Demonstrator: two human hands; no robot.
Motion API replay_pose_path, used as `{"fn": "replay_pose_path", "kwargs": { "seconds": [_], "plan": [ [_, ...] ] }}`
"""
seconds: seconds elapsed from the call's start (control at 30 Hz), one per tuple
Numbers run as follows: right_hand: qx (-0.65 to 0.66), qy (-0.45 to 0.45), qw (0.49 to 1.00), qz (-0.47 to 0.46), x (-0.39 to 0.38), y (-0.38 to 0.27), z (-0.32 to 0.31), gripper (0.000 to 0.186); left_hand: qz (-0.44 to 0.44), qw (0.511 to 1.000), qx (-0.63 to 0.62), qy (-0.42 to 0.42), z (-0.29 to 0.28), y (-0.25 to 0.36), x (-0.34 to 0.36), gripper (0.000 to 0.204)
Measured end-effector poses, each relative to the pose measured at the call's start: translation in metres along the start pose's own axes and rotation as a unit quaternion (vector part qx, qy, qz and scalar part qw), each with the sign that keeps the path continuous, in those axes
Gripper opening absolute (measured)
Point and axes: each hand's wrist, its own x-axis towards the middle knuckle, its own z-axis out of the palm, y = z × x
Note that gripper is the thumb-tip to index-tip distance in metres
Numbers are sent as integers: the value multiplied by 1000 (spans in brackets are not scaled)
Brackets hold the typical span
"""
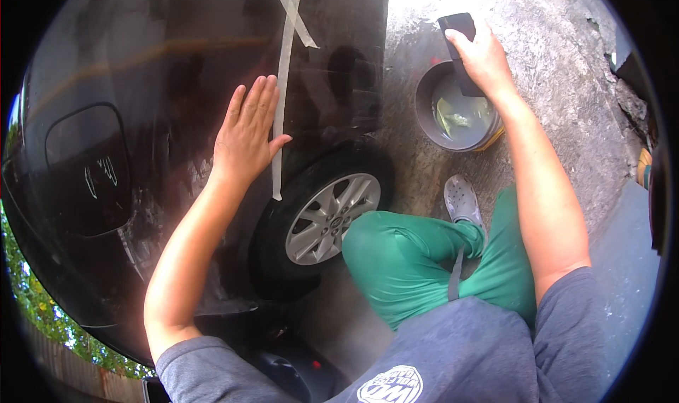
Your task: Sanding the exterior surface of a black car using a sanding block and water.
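My left hand (pixel 244 134) lies flat against the dark car panel (pixel 163 70), fingers extended, beside a vertical strip of masking tape (pixel 281 155) crossed by a second strip higher up. My right hand (pixel 488 60) grips a dark rectangular block (pixel 456 24), possibly a sanding pad, over a bucket (pixel 423 109) at the car's right. The bucket holds cloudy water with something pale green (pixel 453 116) in it. Whitish scuffs show on the panel near the fuel flap (pixel 83 148).
A wheel (pixel 332 219) sits below the panel, beside my bent knee and clog-shod foot (pixel 463 198). Rough concrete ground (pixel 559 99) surrounds the bucket, with broken chunks and a bluish-grey surface (pixel 622 254) at right. Foliage and a wooden fence show at lower left.
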Motion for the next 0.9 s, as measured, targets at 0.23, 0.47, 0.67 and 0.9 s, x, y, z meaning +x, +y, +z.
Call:
{"fn": "replay_pose_path", "kwargs": {
  "seconds": [0.23, 0.47, 0.67, 0.9],
  "plan": [
    [-12, 3, 1000, -13, 2, 7, -3, 54, -15, 1000, 8, -19, 4, 15, -35, 93],
    [-24, 5, 999, -21, 4, 12, -4, 57, -15, 998, -26, -48, 8, 30, -86, 91],
    [-29, 14, 999, -30, 4, 16, -7, 60, -8, 999, -4, -33, -1, 12, -82, 84],
    [3, -11, 999, -31, -1, 10, -5, 57, -38, 994, 40, 96, -11, -40, 4, 80]
  ]
}}
